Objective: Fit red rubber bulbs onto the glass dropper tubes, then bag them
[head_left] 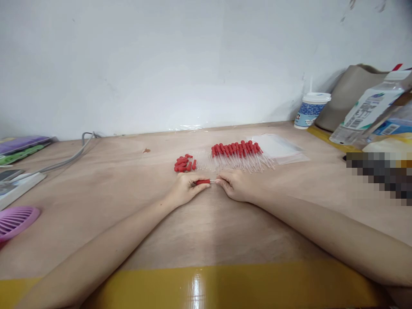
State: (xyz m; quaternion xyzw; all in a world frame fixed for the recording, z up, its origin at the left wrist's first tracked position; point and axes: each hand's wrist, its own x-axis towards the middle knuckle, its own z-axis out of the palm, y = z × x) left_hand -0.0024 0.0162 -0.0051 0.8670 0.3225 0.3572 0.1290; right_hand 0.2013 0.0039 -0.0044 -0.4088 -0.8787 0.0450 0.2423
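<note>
My left hand (187, 187) pinches a red rubber dropper bulb (202, 182) between thumb and fingers. From the right, my right hand (236, 184) grips a thin clear glass dropper tube (212, 180), whose end meets the open end of the bulb. How far the tube goes into the bulb I cannot tell. Just beyond my left hand lies a small heap of loose red bulbs (183, 164). Beside it are loose clear tubes (202, 160). Behind my right hand, several droppers with red bulbs fitted (238, 149) lie in a row, tubes pointing towards me.
Clear plastic bags (277, 148) lie right of the droppers. A lidded paper cup (310, 110), a grey bin (347, 92) and a plastic bottle (370, 111) stand at the right. At the left are a grey cable (69, 159), a power strip (19, 189) and a pink fan (17, 223).
</note>
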